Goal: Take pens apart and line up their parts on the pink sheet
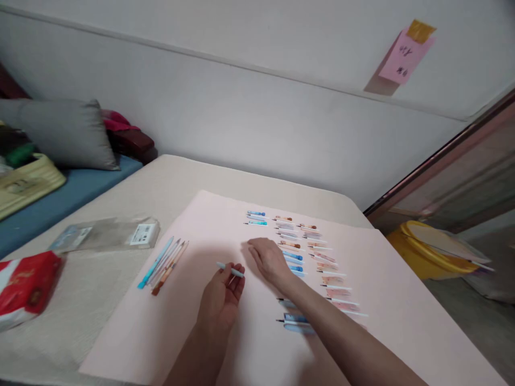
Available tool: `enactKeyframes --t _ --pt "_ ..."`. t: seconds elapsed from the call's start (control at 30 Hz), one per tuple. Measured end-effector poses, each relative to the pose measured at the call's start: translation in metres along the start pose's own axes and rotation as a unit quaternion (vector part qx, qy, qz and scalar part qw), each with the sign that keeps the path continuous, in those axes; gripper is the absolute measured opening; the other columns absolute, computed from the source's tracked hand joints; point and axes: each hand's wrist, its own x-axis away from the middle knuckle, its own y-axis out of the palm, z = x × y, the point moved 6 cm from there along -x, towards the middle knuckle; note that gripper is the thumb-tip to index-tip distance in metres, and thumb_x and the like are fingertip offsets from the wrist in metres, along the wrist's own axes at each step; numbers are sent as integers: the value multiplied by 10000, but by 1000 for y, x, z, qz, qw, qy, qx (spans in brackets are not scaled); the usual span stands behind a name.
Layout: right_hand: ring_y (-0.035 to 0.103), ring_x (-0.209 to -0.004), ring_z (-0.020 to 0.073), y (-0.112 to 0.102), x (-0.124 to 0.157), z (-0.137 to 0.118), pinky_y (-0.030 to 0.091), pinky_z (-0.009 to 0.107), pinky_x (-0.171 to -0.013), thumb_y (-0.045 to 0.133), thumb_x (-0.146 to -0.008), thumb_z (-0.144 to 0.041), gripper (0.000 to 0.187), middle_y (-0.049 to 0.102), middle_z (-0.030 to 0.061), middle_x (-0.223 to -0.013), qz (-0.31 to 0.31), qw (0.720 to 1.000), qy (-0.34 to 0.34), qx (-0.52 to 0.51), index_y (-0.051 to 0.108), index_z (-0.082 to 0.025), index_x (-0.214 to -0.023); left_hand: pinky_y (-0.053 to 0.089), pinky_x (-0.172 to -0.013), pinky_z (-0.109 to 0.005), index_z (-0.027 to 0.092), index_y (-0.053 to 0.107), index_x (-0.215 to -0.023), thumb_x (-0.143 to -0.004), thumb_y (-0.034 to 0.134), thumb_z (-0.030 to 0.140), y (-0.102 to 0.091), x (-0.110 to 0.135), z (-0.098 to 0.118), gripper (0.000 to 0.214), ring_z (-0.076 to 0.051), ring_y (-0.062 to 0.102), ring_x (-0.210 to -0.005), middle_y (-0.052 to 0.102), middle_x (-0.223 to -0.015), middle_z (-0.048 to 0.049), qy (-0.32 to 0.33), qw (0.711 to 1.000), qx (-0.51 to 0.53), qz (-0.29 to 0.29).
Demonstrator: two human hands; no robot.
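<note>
My left hand (224, 292) is palm up, its thumb and fingers closed on a slim pale blue pen (237, 273) above the pink sheet (193, 343). My right hand (269, 261) is palm down to the right of it, fingers bent together; whatever they hold, if anything, is hidden. Just past that hand lie two blue pens (257, 223). Columns of pens run down the sheet's right side, with brown-topped ones (284, 218), blue ones (293, 256) and pinkish ones (338, 292). My right forearm covers part of them. A loose bunch of pens (167, 268) rests at the left.
A clear plastic packet (108, 235) and a red packet (30, 289) lie left of the sheet on the cream table cover (96, 305). Beyond are a grey pillow (60, 134) and a yellow basket (32, 185). A yellow bucket (422, 257) stands at the right, below table height.
</note>
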Motion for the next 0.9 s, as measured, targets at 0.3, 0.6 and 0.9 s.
enactKeyframes --t 0.3,0.6,0.9 --pt "343 -1183 250 51 -40 79 267 376 -920 421 -890 -309 336 450 150 -1275 -25 979 71 188 434 -158 -1191 559 -612 -244 117 587 -786 -766 599 97 3 3 -2 30 -163 658 -764 656 -861 -107 -28 1000 0 0" --pt "429 -1068 242 49 -27 66 218 378 -910 338 -921 -283 257 591 119 -1038 -20 979 51 196 492 -175 -1097 560 -611 -245 117 590 -798 -767 600 105 3 4 0 34 -175 658 -779 656 -877 -126 -30 1000 2 4" --pt "419 -1063 223 49 -32 80 268 328 -826 305 -915 -171 258 550 119 -1115 -29 968 81 237 509 -171 -1072 557 -610 -241 102 588 -803 -761 602 97 2 4 0 45 -168 654 -763 645 -840 -111 -12 1000 1 3"
